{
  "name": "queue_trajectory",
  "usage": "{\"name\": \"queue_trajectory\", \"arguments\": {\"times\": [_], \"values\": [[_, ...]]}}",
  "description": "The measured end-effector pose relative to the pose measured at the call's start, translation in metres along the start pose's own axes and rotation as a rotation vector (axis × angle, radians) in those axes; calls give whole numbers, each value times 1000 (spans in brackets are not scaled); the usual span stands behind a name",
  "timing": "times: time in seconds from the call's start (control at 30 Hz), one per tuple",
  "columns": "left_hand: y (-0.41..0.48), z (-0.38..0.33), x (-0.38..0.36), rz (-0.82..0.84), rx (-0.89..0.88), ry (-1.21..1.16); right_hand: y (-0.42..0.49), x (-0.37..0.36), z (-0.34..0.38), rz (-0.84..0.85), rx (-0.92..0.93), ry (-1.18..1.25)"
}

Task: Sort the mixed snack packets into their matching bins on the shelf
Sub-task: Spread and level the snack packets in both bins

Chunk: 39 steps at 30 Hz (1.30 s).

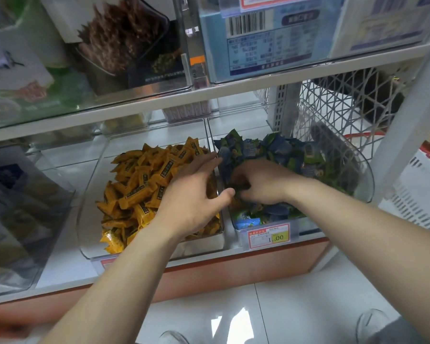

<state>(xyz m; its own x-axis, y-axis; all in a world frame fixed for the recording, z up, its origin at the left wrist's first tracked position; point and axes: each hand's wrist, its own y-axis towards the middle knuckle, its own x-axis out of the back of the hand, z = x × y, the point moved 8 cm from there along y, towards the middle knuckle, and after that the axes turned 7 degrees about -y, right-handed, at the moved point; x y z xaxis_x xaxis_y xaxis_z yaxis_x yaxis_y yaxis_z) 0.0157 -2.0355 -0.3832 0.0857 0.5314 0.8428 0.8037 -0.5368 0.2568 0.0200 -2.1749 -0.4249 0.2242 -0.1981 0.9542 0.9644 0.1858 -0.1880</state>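
Note:
Two clear bins stand side by side on the lower shelf. The left bin (pixel 90 234) is heaped with yellow-orange snack packets (pixel 139 184). The right bin (pixel 365 180) holds blue and green packets (pixel 278 147). My left hand (pixel 196 192) reaches over the yellow pile with fingers spread and straight, fingertips at the wall between the bins. My right hand (pixel 261 182) is down in the blue-green pile with fingers curled round some packets there; a dark packet shows under its fingers.
A price tag (pixel 268 235) reading 1.00 hangs on the right bin's front. A white lattice basket (pixel 345 108) stands behind the right bin. Another clear bin (pixel 23 219) sits at the left. The upper shelf (pixel 209 93) carries boxed goods. A white perforated crate (pixel 422 192) is at far right.

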Motion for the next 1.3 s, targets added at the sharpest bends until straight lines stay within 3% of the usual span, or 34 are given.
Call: {"name": "queue_trajectory", "arguments": {"times": [0.23, 0.43, 0.57, 0.77, 0.93, 1.03, 1.1, 1.2, 1.3], "values": [[0, 2, -1, 4, 14, -10, 22, -39, -8, 133, -13, -140], [0, -1, 1, -14, 17, -29, 30, -38, -4, 83, 1, -96], [-1, 0, 2, 0, 21, -51, 19, -30, -7, 63, -14, 190], [1, -4, 2, -12, 20, -41, -9, 27, -23, -210, 16, 354], [5, -27, 9, -127, -57, -143, -36, 61, -28, -452, 37, 733], [5, -34, 17, -234, -64, -274, -40, 63, -19, -428, 115, 1028], [5, -25, 26, -296, -15, -256, -34, 62, -28, -446, 61, 1099], [1, 4, 44, -348, 89, -145, -22, 52, -50, -528, -86, 643], [-3, 34, 49, -280, 182, 29, -1, 14, -39, -306, -28, 221]]}}
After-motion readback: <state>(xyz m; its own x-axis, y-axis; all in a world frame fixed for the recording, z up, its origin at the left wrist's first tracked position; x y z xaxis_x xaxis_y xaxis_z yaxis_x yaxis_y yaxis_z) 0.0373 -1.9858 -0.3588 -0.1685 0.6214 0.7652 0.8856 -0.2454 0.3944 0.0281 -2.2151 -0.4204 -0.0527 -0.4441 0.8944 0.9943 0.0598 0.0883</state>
